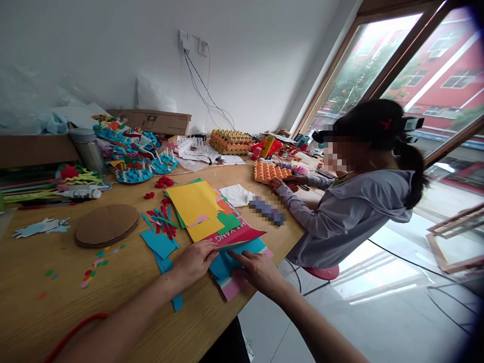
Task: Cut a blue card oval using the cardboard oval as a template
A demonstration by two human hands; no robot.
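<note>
My left hand [196, 259] has its fingers closed at the near edge of a red printed paper pad [242, 234], whose edge is lifted a little. Under that edge lies light blue paper [223, 264], with a pink sheet [232, 290] beneath it. My right hand [260, 272] rests on the blue paper with the index finger stretched out, its other fingers partly hidden. On the pad lie a yellow sheet [192, 201] with cut-outs along its edge and a green piece [229, 222]. Blue paper strips [161, 244] are left of my left hand.
Round cardboard discs [108, 224] and paper dots [88, 275] lie on the table at left. Blue crafted pieces [134, 171] and a steel flask [87, 148] stand behind. At right, a co-worker [348, 201] handles an orange egg tray [266, 171]. A white cloth-like item [236, 195] lies between.
</note>
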